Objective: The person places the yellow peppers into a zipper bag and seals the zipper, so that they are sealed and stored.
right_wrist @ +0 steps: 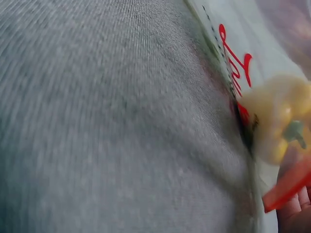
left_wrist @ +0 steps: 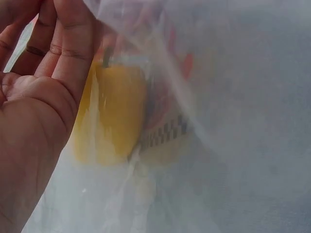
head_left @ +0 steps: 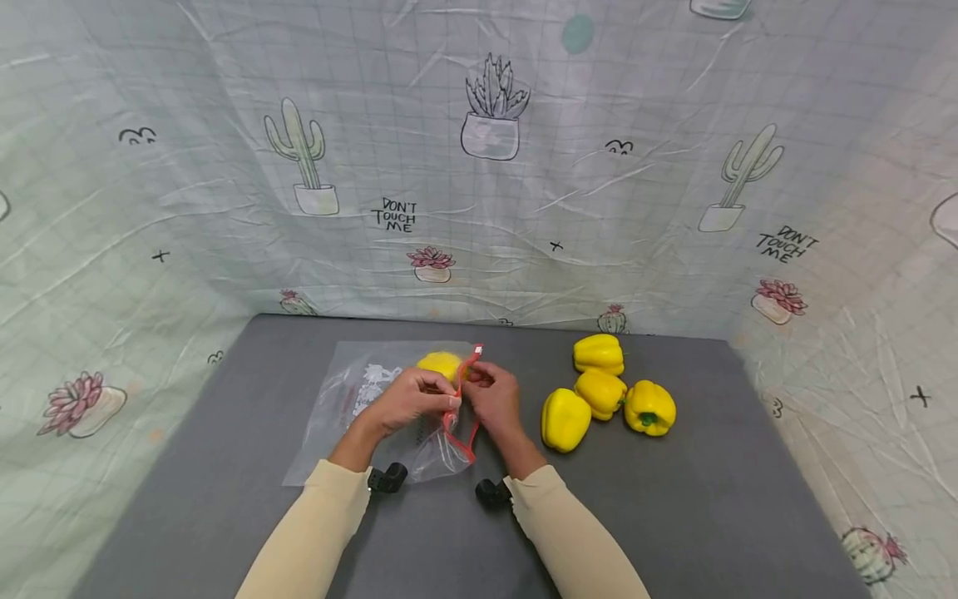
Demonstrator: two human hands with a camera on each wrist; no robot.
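A yellow bell pepper (head_left: 440, 363) lies inside a clear plastic bag (head_left: 323, 445) with a red zip strip (head_left: 470, 363) along its mouth. My left hand (head_left: 407, 401) pinches the red strip between thumb and fingers. At the bag's mouth, my right hand (head_left: 494, 401) has its bent fingertips close to the strip and the pepper; their hold is hidden. Through the plastic, the left wrist view shows the pepper (left_wrist: 114, 114) beside the left hand (left_wrist: 43, 92). In the right wrist view, the red strip (right_wrist: 289, 187) crosses in front of fingers near the pepper's green stem (right_wrist: 295, 133).
To the right of my hands, several more yellow bell peppers (head_left: 566, 420) stand close together on the grey table (head_left: 711, 507). White and red printing marks the bag. A cactus-patterned cloth (head_left: 554, 200) surrounds the table at the back and sides.
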